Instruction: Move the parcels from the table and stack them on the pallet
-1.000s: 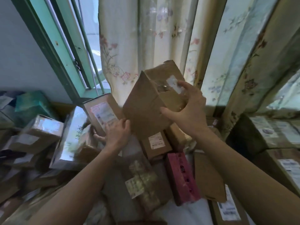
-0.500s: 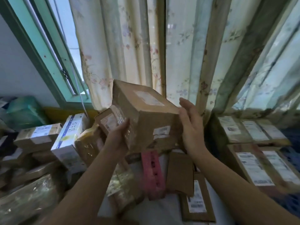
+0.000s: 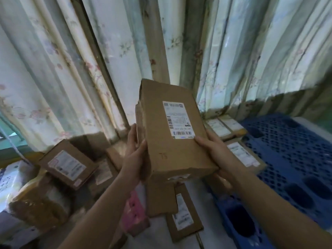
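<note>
The box (image 3: 172, 133) is up in the air, held between both hands, over the table (image 3: 158, 230) and just left of the blue pallet (image 3: 294, 159). It is brown card with a white label (image 3: 178, 120) on top.

The left hand (image 3: 135, 159) holds the left side — thumb on the top edge, fingers curled round the side. The right hand (image 3: 215, 151) holds the right side near the bottom corner, thumb on top by the label. Its other fingers go under the box, so I cannot tell how they lie.

I think the box is stiff but a bit worn. The far left corner looks torn and bent, so that part may be weak. It looks light enough to lift with no strain, though I cannot tell what is inside. The card should not be slippery, but the shiny tape on the near end might be.

The best place to hold it is the two long sides, like now, away from the torn corner.

More boxes (image 3: 240, 155) already lie flat on the pallet. Other parcels (image 3: 66, 164) sit on the table to the left.
</note>
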`<state>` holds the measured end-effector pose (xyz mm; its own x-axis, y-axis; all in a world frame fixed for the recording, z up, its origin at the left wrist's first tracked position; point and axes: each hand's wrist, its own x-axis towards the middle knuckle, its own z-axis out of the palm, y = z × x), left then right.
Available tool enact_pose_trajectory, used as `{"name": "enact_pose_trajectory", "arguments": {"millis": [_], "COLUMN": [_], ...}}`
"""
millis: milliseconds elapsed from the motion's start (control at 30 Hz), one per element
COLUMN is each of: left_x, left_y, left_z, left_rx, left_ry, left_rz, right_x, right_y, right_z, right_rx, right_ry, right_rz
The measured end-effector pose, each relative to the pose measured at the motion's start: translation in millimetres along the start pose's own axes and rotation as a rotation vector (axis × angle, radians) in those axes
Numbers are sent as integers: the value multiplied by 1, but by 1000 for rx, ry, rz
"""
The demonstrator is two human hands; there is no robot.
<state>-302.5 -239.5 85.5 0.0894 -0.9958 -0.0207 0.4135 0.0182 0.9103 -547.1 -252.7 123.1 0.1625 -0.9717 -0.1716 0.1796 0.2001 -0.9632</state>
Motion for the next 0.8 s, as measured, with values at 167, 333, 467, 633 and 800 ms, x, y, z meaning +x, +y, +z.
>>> {"name": "enact_pose_trajectory", "arguments": {"millis": [167, 333, 467, 633, 800], "left_x": [17, 32, 50, 58, 62], "left_y": [-22, -53, -103, -155, -183], "left_z": [76, 169, 238, 323, 369], "left_rx": [60, 136, 111, -38, -53], "left_ry": [-140, -190, -124, -1, 47], "left_rz": [-162, -157, -136, -165, -221], "right_x": [-12, -5, 4, 21, 44], "right_y": [-19, -36, -52, -67, -75], "right_z": [-71, -161, -247, -347, -408], "right_rx": [-53, -71, -54, -65, -104], "right_ry": [102, 168, 183, 112, 16], "right_rz": [-44, -56, -50, 1, 47]}}
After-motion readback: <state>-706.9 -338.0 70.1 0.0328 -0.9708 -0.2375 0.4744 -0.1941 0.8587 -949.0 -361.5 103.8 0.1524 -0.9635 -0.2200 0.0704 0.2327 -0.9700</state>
